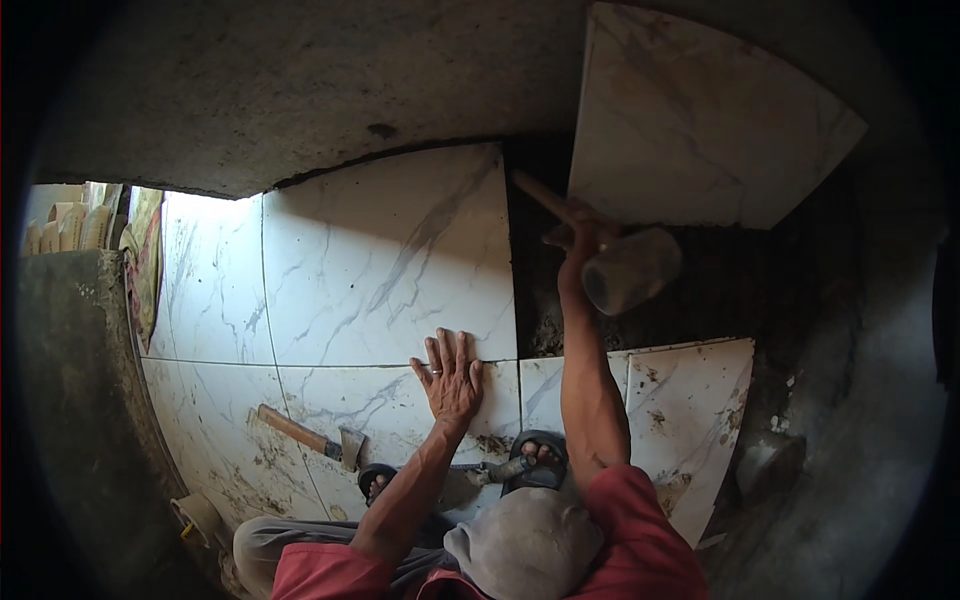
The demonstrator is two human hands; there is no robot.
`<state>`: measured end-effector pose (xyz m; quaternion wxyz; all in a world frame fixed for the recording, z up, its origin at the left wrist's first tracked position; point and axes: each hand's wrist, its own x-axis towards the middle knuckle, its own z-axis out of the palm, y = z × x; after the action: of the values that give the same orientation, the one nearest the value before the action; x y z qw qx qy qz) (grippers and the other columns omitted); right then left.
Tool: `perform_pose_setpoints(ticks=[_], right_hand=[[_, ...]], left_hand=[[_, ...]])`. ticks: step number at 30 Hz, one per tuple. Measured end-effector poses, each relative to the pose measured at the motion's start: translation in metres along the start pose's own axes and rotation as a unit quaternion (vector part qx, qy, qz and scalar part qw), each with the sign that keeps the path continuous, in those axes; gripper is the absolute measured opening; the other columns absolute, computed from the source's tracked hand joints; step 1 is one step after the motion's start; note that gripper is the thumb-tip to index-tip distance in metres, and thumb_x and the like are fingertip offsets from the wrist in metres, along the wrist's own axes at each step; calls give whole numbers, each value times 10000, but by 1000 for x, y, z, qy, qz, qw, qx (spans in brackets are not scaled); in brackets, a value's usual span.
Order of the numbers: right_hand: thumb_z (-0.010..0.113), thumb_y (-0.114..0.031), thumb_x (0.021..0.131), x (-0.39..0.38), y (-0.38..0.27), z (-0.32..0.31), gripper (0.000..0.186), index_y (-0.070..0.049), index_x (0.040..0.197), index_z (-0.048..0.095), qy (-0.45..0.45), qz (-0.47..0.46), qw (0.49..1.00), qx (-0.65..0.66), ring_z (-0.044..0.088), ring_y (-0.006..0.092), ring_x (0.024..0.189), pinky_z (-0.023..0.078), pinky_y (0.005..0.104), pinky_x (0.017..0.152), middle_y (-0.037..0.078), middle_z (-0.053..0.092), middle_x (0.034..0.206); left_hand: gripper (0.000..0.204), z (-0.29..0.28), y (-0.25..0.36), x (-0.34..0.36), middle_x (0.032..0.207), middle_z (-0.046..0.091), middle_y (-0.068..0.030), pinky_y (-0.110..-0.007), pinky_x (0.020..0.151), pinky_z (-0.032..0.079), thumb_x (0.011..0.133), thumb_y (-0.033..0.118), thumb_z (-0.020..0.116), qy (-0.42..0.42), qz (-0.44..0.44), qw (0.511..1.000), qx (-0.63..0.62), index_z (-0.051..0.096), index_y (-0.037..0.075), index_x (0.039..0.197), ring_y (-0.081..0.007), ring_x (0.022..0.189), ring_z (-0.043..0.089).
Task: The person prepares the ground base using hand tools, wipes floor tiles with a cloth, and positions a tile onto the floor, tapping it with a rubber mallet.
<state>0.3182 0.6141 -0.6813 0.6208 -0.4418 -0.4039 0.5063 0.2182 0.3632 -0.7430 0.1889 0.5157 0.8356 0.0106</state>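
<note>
My left hand lies palm down with fingers spread on white marble-patterned tiles, across the joint between a large tile and the row nearer me. My right hand grips a mallet by its wooden handle, its pale, slightly blurred head over the dark untiled gap. Beyond that hand, a tile lies at the top right, set apart from the others. A hammer-like tool with a wooden handle rests on the tiles left of my left arm, and a metal tool lies between my sandaled feet.
A concrete surface borders the tiles along the far side. At left are a concrete edge, stacked tan objects and a crumpled cloth. A pale bucket-like container sits at lower left. Rough grey concrete runs along the right.
</note>
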Motion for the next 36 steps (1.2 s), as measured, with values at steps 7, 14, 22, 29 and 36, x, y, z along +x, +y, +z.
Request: perform_pose_setpoints(ticks=[7, 14, 22, 29, 36], right_hand=[[554, -106, 890, 1, -15, -13, 199, 2, 1053, 515, -34, -22, 992, -116, 608, 157, 575, 561, 288, 521, 146, 652, 948], [511, -175, 966, 3, -15, -33, 200, 3, 1053, 487, -42, -19, 993, -106, 604, 130, 591, 541, 249, 523, 173, 634, 1019], [520, -125, 928, -1, -3, -30, 167, -42, 1056, 453, -46, -32, 986, -160, 608, 158, 578, 549, 281, 492, 146, 626, 1023], [530, -75, 920, -8, -7, -19, 169, -11, 1064, 469, 83, 50, 993, 70, 631, 164, 614, 558, 274, 529, 137, 633, 999], [518, -100, 938, 2, -19, -1, 136, -19, 1036, 470, 47, 47, 998, 14, 633, 168, 620, 555, 277, 562, 126, 646, 990]], left_hand=[[581, -1, 4, -1, 1592, 83, -123, -604, 1118, -74, 988, 418, 312, 7, 10, 1000, 3, 227, 190, 1516, -325, 1469, 14], [589, 2, 8, -3, 1592, 83, -125, -602, 1117, -80, 989, 436, 306, 1, 12, 1000, -2, 220, 190, 1518, -327, 1469, 6], [584, -3, 7, 0, 1592, 82, -128, -600, 1117, -86, 993, 441, 292, 0, 10, 1000, -3, 224, 189, 1516, -332, 1468, 9], [594, -3, 6, -1, 1588, 96, -135, -603, 1125, -45, 987, 422, 324, 12, 15, 999, 34, 227, 164, 1513, -343, 1465, 26], [587, -5, 7, 1, 1588, 91, -135, -604, 1124, -50, 988, 412, 309, -2, 4, 1000, 26, 230, 160, 1512, -349, 1463, 33]])
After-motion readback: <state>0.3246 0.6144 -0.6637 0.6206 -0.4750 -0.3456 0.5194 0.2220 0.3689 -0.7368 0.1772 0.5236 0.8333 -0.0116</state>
